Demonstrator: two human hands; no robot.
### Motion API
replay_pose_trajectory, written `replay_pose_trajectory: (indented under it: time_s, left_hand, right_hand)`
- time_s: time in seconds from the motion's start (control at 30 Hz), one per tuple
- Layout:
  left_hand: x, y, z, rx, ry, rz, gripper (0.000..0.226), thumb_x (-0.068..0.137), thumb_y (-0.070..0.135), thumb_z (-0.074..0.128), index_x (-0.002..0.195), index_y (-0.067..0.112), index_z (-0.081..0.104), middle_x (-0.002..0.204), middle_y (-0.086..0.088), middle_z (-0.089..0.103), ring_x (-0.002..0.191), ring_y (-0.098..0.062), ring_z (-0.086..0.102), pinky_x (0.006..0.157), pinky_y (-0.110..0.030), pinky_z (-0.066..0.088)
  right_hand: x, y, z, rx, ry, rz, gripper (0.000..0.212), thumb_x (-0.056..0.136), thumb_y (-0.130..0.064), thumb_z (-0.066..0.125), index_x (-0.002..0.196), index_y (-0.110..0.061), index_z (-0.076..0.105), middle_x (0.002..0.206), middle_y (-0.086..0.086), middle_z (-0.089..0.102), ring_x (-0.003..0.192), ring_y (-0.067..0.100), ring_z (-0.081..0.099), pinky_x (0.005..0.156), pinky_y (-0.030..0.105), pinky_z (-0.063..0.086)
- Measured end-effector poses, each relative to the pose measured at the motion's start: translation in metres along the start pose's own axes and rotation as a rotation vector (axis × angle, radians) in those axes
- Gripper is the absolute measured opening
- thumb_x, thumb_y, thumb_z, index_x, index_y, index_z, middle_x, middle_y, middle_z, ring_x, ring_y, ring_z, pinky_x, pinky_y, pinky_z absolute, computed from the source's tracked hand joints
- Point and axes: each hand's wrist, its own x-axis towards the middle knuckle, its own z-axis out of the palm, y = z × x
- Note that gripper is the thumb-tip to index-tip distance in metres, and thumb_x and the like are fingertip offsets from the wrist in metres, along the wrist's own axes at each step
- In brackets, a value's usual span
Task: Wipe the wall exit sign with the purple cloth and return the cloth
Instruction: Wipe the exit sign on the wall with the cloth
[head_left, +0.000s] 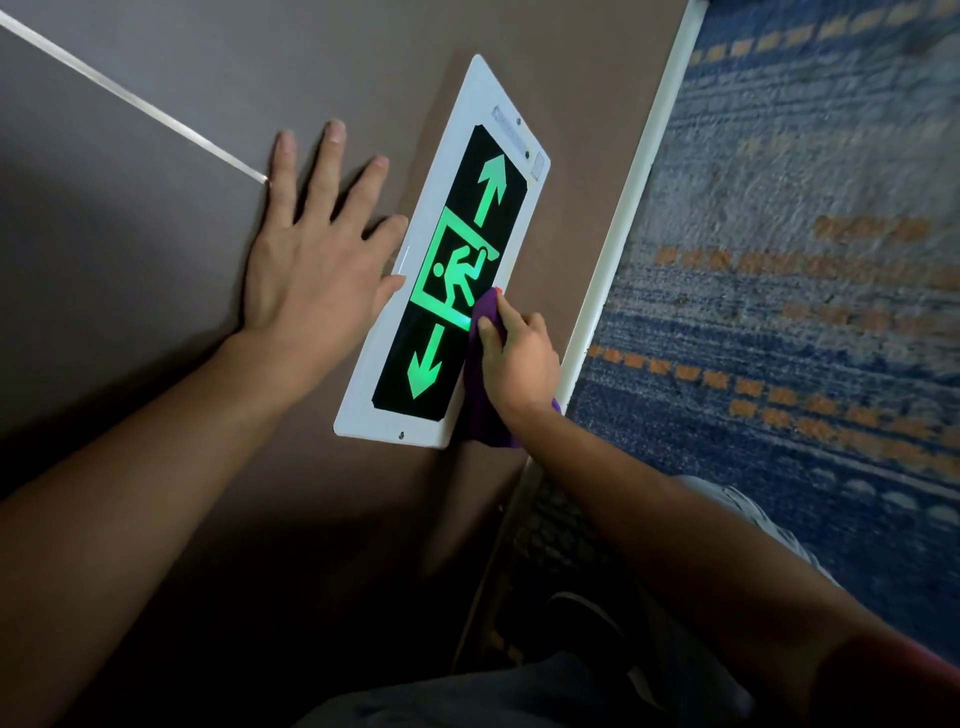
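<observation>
Wiping is underway in the head view; the right hand (514, 358) is closed on the cloth (485, 384), pressing it on the sign (467, 171) at the lit panel's floor-side edge; the left hand (311, 260) lies open and flat on the wall (156, 260), thumb touching the frame; best to keep even pressure and sweep past the grip across both arrows; no containers show.

Wall: flat, matte grey-brown wall surface (156, 260) — dim, darker toward the bottom of the view.
Strip: thin pale metallic strip (130, 98) crossing the wall diagonally.
Skirting: narrow white baseboard (631, 208) between wall and floor.
Floor: blue woven carpet (805, 182) with rows of orange dashes — soft daylight on it.
</observation>
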Motion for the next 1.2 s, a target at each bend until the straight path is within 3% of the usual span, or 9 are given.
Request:
replay_pose_trajectory:
  time_s: [0.17, 0.37, 0.5, 0.63, 0.77, 0.9, 1.03, 1.2]
  left_hand:
    - [0.007, 0.001, 0.005, 0.012, -0.004, -0.004, 0.062, 0.1, 0.062, 0.041, 0.149, 0.026, 0.055, 0.172, -0.012, 0.026, 0.161, -0.045, 0.01, 0.128, -0.067, 0.008]
    - [0.011, 0.004, 0.006, 0.019, -0.003, 0.012, 0.063, 0.1, 0.061, 0.041, 0.15, 0.027, 0.055, 0.172, -0.011, 0.028, 0.161, -0.045, 0.011, 0.126, -0.069, 0.007]
    - [0.025, 0.006, 0.005, 0.004, -0.009, 0.025, 0.06, 0.1, 0.059, 0.042, 0.149, 0.026, 0.054, 0.173, -0.011, 0.026, 0.161, -0.046, 0.01, 0.126, -0.071, 0.006]
    - [0.029, 0.008, 0.007, 0.021, -0.014, 0.022, 0.054, 0.104, 0.051, 0.037, 0.147, 0.024, 0.054, 0.174, -0.012, 0.023, 0.161, -0.047, 0.01, 0.125, -0.072, 0.006]
    - [0.029, 0.009, 0.011, 0.017, 0.005, 0.014, 0.051, 0.106, 0.048, 0.036, 0.145, 0.022, 0.055, 0.173, -0.014, 0.025, 0.161, -0.047, 0.012, 0.124, -0.072, 0.006]
    - [0.029, 0.008, 0.012, 0.006, 0.024, 0.012, 0.054, 0.105, 0.049, 0.035, 0.146, 0.02, 0.054, 0.172, -0.014, 0.027, 0.16, -0.047, 0.013, 0.124, -0.072, 0.006]
    - [0.031, 0.009, 0.011, -0.002, 0.002, -0.006, 0.053, 0.104, 0.051, 0.038, 0.144, 0.021, 0.058, 0.172, -0.015, 0.026, 0.16, -0.047, 0.012, 0.127, -0.067, 0.005]
    - [0.032, 0.008, 0.001, 0.022, -0.083, 0.01, 0.06, 0.103, 0.057, 0.04, 0.152, 0.025, 0.052, 0.174, -0.014, 0.021, 0.161, -0.046, 0.009, 0.128, -0.064, 0.005]
  right_hand:
    - [0.022, -0.007, -0.004, 0.029, 0.047, 0.034, 0.044, 0.107, -0.042, 0.042, 0.149, -0.03, 0.049, 0.108, -0.001, 0.054, 0.079, 0.017, 0.058, 0.069, 0.029, 0.051]
    - [0.061, -0.013, -0.012, -0.038, 0.085, 0.037, 0.041, 0.107, -0.04, 0.043, 0.144, -0.026, 0.056, 0.111, 0.001, 0.058, 0.079, 0.018, 0.058, 0.066, 0.027, 0.039]
    - [0.084, -0.018, -0.018, -0.032, 0.093, 0.099, 0.041, 0.107, -0.041, 0.041, 0.143, -0.026, 0.056, 0.114, 0.002, 0.057, 0.079, 0.018, 0.055, 0.067, 0.029, 0.041]
    - [0.101, -0.018, -0.028, -0.035, 0.074, 0.115, 0.038, 0.107, -0.04, 0.042, 0.135, -0.022, 0.061, 0.115, 0.003, 0.059, 0.09, 0.025, 0.063, 0.07, 0.029, 0.036]
    - [0.085, -0.02, -0.026, -0.057, 0.063, 0.101, 0.039, 0.107, -0.041, 0.04, 0.136, -0.021, 0.058, 0.117, 0.004, 0.057, 0.089, 0.027, 0.065, 0.07, 0.03, 0.039]
    - [0.043, -0.021, -0.016, -0.07, 0.026, 0.059, 0.043, 0.108, -0.042, 0.04, 0.143, -0.022, 0.053, 0.119, 0.002, 0.055, 0.083, 0.024, 0.066, 0.072, 0.035, 0.055]
    - [0.022, -0.016, -0.013, -0.05, 0.005, 0.03, 0.044, 0.108, -0.041, 0.04, 0.146, -0.023, 0.05, 0.118, 0.002, 0.055, 0.081, 0.023, 0.065, 0.067, 0.031, 0.051]
    - [0.041, -0.013, -0.022, -0.034, 0.009, -0.019, 0.043, 0.107, -0.039, 0.043, 0.145, -0.022, 0.052, 0.121, 0.002, 0.058, 0.088, 0.025, 0.066, 0.076, 0.035, 0.053]
